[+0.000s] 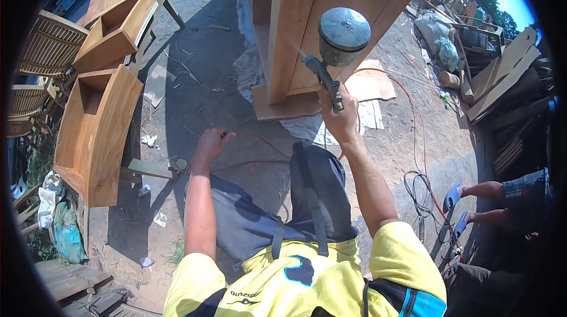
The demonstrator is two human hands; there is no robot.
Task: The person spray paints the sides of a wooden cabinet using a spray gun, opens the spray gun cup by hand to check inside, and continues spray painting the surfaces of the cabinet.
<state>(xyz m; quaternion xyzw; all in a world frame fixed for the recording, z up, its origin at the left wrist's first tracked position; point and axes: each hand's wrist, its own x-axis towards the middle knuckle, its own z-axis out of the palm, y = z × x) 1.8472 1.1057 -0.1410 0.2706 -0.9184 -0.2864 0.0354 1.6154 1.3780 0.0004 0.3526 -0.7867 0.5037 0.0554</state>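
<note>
My right hand [339, 117] is wrapped round the handle of a spray gun [322, 75], raised in front of a wooden cabinet [307, 33]. A round metal paint cup [344, 33] sits on top of the gun. Faint mist shows at the nozzle, which points left and away toward the cabinet's edge. My left hand [211, 144] is closed, low and to the left, with a thin red air hose [260, 139] running from its fingers toward my knees. The cabinet stands upright on a wooden base, over sheeting spread on the ground.
Wooden drawers [106, 134] rest on supports at the left, beside slatted chairs [50, 45]. More red hose [422, 134] and a dark coiled cable [416, 187] lie on the ground to the right. Another person's legs [487, 190] show at the right, near stacked boards [508, 75].
</note>
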